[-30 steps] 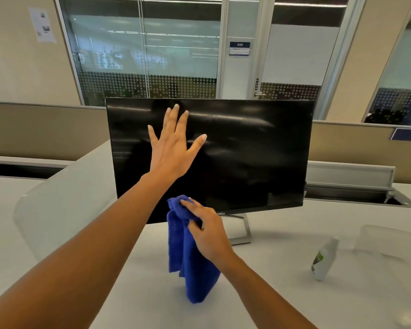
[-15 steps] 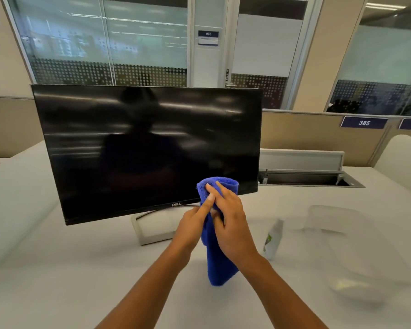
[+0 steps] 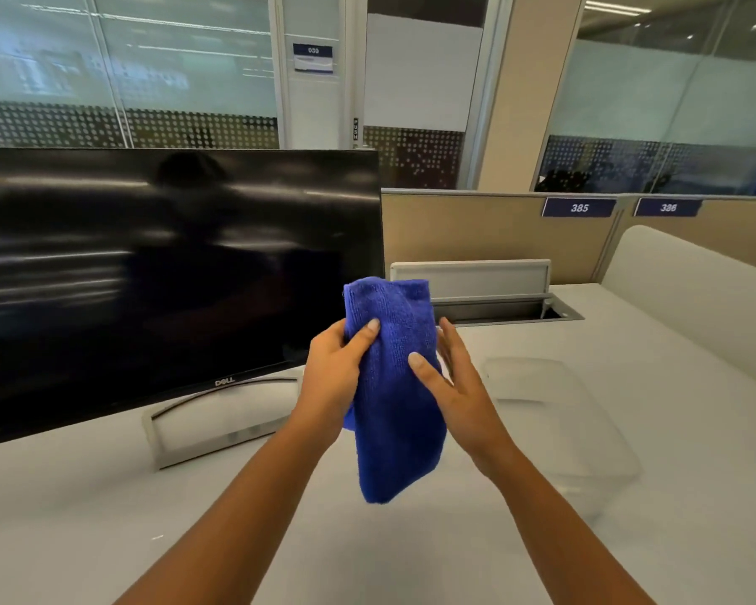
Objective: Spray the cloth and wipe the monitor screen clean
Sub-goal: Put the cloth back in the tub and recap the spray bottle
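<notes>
A blue cloth [image 3: 393, 408] hangs folded in front of me, just right of the black monitor [image 3: 149, 277]. My left hand [image 3: 332, 377] grips the cloth's upper left edge, thumb across the front. My right hand [image 3: 463, 395] is at the cloth's right side with its fingers straight and apart; only the thumb rests on the fabric. The monitor's dark screen shows streaky reflections and stands on a silver frame stand [image 3: 219, 425]. No spray bottle shows in this view.
The white desk [image 3: 105, 517] stretches around me. A clear plastic container [image 3: 564, 421] sits to the right of my hands. Behind it is an open cable hatch [image 3: 476, 281], then a beige partition [image 3: 476, 229]. A white curved divider [image 3: 695, 299] borders the right.
My left hand left the screen and took hold of the cloth. My right hand loosened its grip and opened. The view swung right, and the spray bottle is now out of sight.
</notes>
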Demonstrator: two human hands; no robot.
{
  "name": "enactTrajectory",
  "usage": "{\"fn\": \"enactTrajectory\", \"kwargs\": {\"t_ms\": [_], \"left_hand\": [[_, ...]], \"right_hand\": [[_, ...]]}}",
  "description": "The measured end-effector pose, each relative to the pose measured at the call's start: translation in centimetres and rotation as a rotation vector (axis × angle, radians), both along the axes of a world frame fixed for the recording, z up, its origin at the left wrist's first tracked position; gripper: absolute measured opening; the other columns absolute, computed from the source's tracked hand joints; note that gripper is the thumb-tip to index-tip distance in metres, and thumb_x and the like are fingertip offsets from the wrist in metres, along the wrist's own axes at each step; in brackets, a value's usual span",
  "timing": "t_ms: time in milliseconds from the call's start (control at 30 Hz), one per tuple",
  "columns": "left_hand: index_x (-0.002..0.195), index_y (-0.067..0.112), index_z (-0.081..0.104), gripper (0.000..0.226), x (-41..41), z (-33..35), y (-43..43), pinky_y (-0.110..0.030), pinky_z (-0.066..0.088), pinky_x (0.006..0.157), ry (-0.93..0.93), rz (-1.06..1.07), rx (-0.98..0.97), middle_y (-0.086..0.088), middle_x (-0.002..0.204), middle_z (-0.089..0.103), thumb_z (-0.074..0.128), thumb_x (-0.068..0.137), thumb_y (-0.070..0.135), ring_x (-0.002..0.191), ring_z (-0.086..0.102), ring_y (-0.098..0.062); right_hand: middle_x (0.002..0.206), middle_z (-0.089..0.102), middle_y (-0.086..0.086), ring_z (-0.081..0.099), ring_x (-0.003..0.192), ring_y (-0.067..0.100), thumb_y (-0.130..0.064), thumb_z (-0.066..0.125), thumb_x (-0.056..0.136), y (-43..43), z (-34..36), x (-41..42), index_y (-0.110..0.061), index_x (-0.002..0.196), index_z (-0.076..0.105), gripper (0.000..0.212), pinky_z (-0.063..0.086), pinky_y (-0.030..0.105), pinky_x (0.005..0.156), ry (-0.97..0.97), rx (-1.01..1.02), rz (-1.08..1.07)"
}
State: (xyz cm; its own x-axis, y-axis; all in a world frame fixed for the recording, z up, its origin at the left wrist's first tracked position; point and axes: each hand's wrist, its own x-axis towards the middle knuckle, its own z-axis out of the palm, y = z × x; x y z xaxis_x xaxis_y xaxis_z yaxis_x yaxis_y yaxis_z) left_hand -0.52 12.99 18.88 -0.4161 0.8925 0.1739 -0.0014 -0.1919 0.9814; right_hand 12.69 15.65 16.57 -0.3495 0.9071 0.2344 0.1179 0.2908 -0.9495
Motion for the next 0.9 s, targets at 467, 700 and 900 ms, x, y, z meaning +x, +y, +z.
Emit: {"fn": "enactTrajectory", "kwargs": {"t_ms": [467,700,900], "left_hand": [[0.131,0.018,0.037,0.054,13.8,-2.2,9.2,-0.037,0.046,0.087,-0.045,-0.41,-0.28,-0.005,0.134,0.047,0.061,0.083,0.026,0.112,0.051,-0.022],[0.127,0.008,0.038,0.055,17.2,-6.9,11.3,-0.036,0.047,0.093,0.378,-0.476,-0.482,-0.013,0.131,0.048,0.065,0.08,0.014,0.114,0.05,-0.027],[0.135,0.008,0.033,0.061,17.5,-8.1,11.7,-0.024,0.037,0.09,0.762,-0.399,-0.314,-0.011,0.143,0.031,0.061,0.082,0.023,0.121,0.044,-0.025]], "right_hand": [[0.107,0.062,-0.004,0.06,0.088,0.011,-0.037,0.056,0.087,7.5,0.1,15.2,-0.023,0.117,0.054,0.034,0.047,0.023,0.069,-0.1,-0.096,-0.419],[0.136,0.048,0.012,0.049,0.118,0.029,-0.035,0.055,0.089,10.6,-4.3,18.1,-0.011,0.136,0.037,0.056,0.041,0.036,0.096,-0.742,-0.254,-0.331],[0.124,0.056,0.012,0.055,0.109,0.026,-0.027,0.053,0.09,10.9,-5.6,16.8,-0.009,0.123,0.05,0.038,0.042,0.029,0.089,-1.123,-0.052,-0.327]]}}
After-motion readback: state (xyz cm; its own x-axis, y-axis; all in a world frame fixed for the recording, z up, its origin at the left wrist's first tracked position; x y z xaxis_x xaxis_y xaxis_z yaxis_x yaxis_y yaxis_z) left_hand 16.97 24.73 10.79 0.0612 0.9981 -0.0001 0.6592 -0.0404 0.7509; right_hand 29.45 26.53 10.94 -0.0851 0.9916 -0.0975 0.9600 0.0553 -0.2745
